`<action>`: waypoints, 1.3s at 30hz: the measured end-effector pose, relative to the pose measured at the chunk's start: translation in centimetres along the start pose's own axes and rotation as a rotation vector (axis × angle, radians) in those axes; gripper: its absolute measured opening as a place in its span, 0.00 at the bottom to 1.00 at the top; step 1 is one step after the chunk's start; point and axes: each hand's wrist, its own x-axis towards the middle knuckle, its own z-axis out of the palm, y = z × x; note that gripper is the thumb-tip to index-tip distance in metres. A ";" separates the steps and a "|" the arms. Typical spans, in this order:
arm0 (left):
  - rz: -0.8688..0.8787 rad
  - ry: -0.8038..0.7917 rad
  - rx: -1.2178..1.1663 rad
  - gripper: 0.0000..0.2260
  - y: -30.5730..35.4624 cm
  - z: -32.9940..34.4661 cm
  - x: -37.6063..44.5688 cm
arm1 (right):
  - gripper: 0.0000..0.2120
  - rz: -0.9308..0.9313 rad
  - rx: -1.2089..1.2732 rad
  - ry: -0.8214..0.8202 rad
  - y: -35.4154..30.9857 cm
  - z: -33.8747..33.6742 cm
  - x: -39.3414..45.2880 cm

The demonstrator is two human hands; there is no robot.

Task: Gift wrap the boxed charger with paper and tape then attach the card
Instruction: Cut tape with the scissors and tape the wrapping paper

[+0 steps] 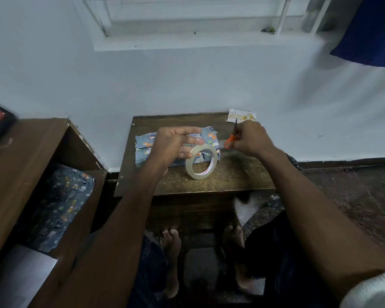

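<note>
I'm looking at a home room: white wall (187,85), small wooden desk (231,174), bare feet (171,243) on stone floor (353,196).

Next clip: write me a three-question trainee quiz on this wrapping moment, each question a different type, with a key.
1. True or false: the card is already taped onto the wrapped box.
2. Which tool does the right hand grip?
A. orange-handled scissors
B. a marker
C. a stapler
3. Fill in: the tape roll stands on edge on the small table, in front of the ____.

Key:
1. False: it lies at the table's far right corner, apart from the box.
2. A
3. wrapped box. The left hand hovers open above it, fingers extended.
</note>
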 end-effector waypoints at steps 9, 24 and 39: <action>0.013 0.028 0.020 0.15 0.0 0.2 0.0 | 0.09 -0.111 0.192 -0.121 -1.9 0.8 -1.0; -0.042 -0.050 -0.093 0.16 0.0 0.1 0.1 | 0.10 0.118 1.083 -0.291 -1.4 -0.9 -0.4; -0.031 -0.028 -0.086 0.16 0.0 0.2 0.6 | 0.18 -0.108 0.961 -0.426 0.2 -2.3 -0.7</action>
